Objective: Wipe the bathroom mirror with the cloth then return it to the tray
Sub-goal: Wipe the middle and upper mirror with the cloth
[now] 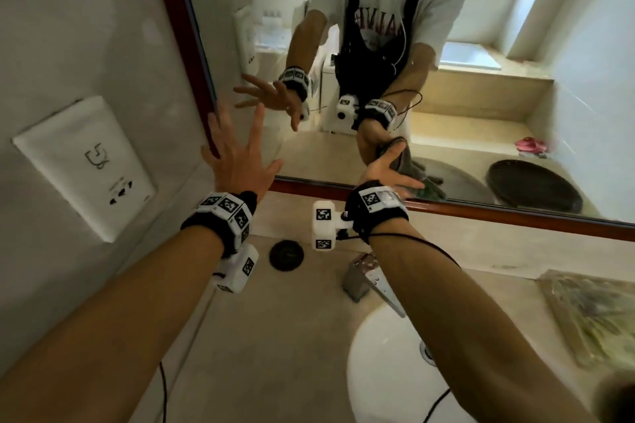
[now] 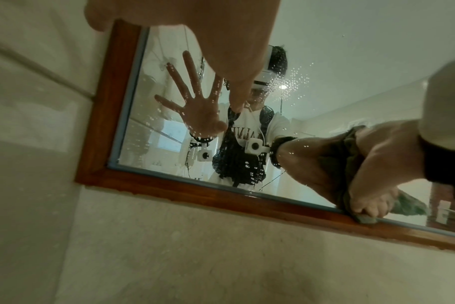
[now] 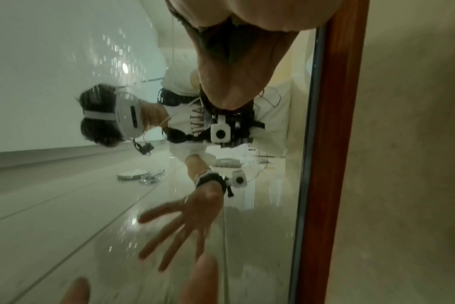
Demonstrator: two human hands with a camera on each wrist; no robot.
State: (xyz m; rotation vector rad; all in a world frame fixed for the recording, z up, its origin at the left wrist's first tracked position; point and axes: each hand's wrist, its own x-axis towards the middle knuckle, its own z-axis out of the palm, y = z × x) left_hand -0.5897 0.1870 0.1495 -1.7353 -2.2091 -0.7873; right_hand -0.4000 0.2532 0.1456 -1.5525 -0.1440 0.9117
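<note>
The mirror has a red-brown wooden frame and hangs above the counter. My right hand holds a bunched dark grey-green cloth against the glass just above the bottom rail. The left wrist view shows its fingers curled over the cloth at that rail. My left hand is spread near the mirror's lower left corner and holds nothing. One fingertip meets its reflection on the glass. Water drops speckle the glass. A flat patterned tray lies on the counter at the right.
Below my arms are a chrome faucet, a white basin and a round black plug. A white socket plate is on the left wall. The mirror reflects a dark round basket.
</note>
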